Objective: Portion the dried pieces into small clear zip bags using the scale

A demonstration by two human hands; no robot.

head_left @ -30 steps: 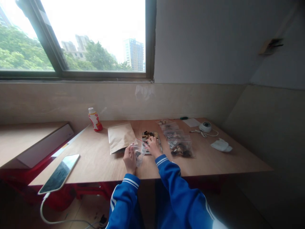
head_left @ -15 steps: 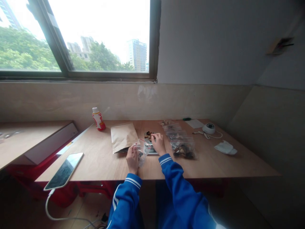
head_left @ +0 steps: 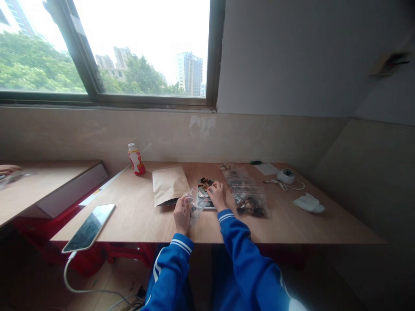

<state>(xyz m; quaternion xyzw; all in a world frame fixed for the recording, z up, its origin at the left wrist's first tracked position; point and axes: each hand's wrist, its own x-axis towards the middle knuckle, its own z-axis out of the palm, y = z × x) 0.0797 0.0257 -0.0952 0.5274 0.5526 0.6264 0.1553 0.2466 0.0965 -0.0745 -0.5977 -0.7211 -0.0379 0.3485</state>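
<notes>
The bag (head_left: 196, 213) looked light, limp and slippery, best gripped near its mouth, where the left fingers (head_left: 186, 201) were clamped; whether the right fingers (head_left: 214, 186) pinched anything was unclear.

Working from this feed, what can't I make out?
Head view:
Right hand: grip too small to tell.
Flat device: its right part, covered by that hand.
Clear bag in left hand: contents, too small behind plastic.
Paper pouch: inside, hidden by its front.
Other person's hand: blurred, cut off by the left edge.
</notes>
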